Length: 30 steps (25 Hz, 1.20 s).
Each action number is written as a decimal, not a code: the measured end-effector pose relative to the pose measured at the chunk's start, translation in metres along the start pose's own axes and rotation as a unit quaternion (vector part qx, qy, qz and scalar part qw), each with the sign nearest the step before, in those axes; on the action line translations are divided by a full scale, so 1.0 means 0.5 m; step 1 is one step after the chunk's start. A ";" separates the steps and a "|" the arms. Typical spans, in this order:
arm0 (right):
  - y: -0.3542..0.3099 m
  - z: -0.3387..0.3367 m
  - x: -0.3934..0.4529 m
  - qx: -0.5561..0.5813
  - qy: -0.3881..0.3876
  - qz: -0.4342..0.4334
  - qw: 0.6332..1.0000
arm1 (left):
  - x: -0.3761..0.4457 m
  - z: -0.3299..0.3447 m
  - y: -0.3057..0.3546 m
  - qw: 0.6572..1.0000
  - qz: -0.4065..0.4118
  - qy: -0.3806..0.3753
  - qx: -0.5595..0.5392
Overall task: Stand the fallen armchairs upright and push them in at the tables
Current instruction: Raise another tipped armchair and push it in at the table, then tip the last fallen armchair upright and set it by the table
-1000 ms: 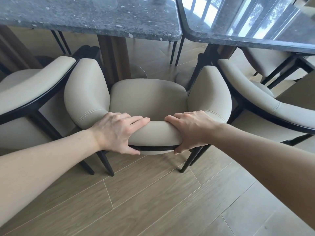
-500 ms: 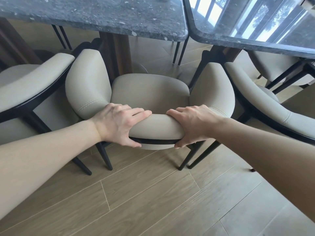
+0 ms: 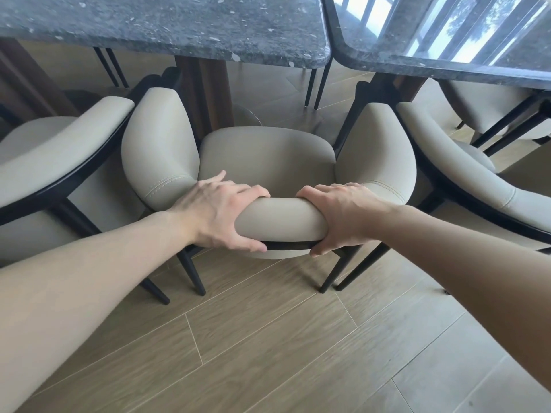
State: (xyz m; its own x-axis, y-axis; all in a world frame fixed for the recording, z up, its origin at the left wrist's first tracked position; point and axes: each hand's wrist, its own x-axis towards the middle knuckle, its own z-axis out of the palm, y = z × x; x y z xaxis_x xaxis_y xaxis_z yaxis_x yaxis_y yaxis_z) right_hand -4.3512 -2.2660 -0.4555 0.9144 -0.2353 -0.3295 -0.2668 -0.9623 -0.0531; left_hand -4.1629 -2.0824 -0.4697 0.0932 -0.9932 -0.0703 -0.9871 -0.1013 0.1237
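A beige armchair [image 3: 265, 156] with black legs stands upright in front of me, its seat facing a dark speckled stone table [image 3: 167, 28]. My left hand [image 3: 220, 214] grips the left part of its padded backrest, thumb below the black rail. My right hand [image 3: 337, 216] grips the right part of the same backrest, fingers curled over the top. The front of the armrests reaches close to the table's edge; the seat lies short of it.
Another beige armchair [image 3: 53, 156] stands close on the left, and a third [image 3: 465, 180] close on the right, by a second glossy table [image 3: 447, 55]. A brown table pedestal [image 3: 205, 90] rises just beyond the seat. Wood-plank floor [image 3: 268, 338] lies behind the chair.
The armchair has slid forward toward the table with both hands still gripping its backrest. The neighbouring chairs have not moved.
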 end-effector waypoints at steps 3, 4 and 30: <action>-0.002 -0.001 0.000 0.035 -0.019 0.017 0.999 | 0.008 0.000 0.003 0.999 -0.022 -0.029 0.022; -0.002 -0.006 0.001 0.043 -0.026 0.019 0.999 | 0.011 -0.003 0.003 0.999 -0.024 -0.030 0.030; -0.143 -0.117 -0.054 0.051 -0.074 0.140 0.986 | -0.095 -0.083 0.163 0.922 -0.218 -0.097 -0.305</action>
State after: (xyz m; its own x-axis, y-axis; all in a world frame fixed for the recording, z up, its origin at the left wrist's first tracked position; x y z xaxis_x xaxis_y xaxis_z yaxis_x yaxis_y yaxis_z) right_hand -4.3390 -2.1988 -0.3874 0.7484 -0.4597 -0.4782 -0.5383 -0.8421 -0.0330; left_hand -4.2427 -2.0458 -0.4151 0.3809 -0.8266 -0.4143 -0.5993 -0.5620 0.5702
